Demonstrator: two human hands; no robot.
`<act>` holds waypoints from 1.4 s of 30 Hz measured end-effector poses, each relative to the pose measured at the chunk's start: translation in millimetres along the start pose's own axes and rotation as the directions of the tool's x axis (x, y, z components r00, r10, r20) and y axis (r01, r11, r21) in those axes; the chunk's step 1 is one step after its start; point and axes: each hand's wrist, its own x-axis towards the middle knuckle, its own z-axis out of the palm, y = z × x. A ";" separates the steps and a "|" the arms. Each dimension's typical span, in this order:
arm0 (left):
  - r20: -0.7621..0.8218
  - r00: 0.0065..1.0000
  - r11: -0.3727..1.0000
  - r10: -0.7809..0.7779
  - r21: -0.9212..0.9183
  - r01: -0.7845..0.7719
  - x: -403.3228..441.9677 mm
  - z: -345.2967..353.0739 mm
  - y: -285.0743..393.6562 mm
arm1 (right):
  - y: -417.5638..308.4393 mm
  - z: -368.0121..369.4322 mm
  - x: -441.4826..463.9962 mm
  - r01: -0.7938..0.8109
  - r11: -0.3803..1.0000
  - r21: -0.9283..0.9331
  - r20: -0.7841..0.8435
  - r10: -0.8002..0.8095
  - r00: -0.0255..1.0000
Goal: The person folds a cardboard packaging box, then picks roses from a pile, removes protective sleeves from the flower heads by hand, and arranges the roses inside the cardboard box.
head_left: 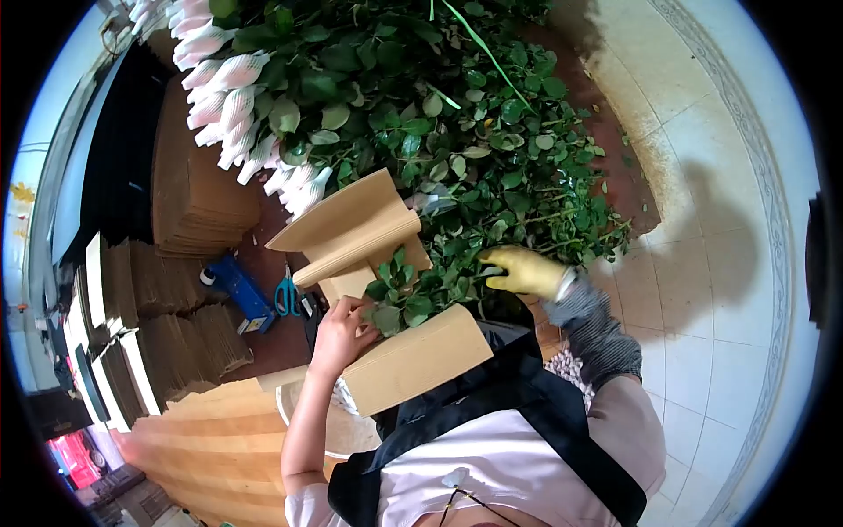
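Observation:
My bare left hand (pixel 341 338) is at the left end of an open piece of brown cardboard (pixel 417 360), its fingers curled beside green leaves. What they close on is hidden. A bunch of leafy stems (pixel 413 294) lies between the cardboard's lower flap and a second, folded cardboard piece (pixel 351 224) above it. My right hand (pixel 527 270), in a yellow glove with a grey cuff, reaches over the right end of the leaves. Its fingers and thumb are apart, touching the foliage.
A large heap of leafy stems (pixel 492 132) with flower heads in white netting (pixel 237 110) fills the far side. Stacked cardboard (pixel 198 189) stands at left, near a blue box (pixel 239 290) and teal-handled scissors (pixel 287 294). A pale round container (pixel 351 435) sits below my left forearm.

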 end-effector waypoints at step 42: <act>-0.045 0.999 0.999 0.026 -0.037 -0.028 -6.5 24.7 -29.7 | -113.0 -7.1 69.5 0.581 0.788 -0.203 -0.442 -0.603 0.664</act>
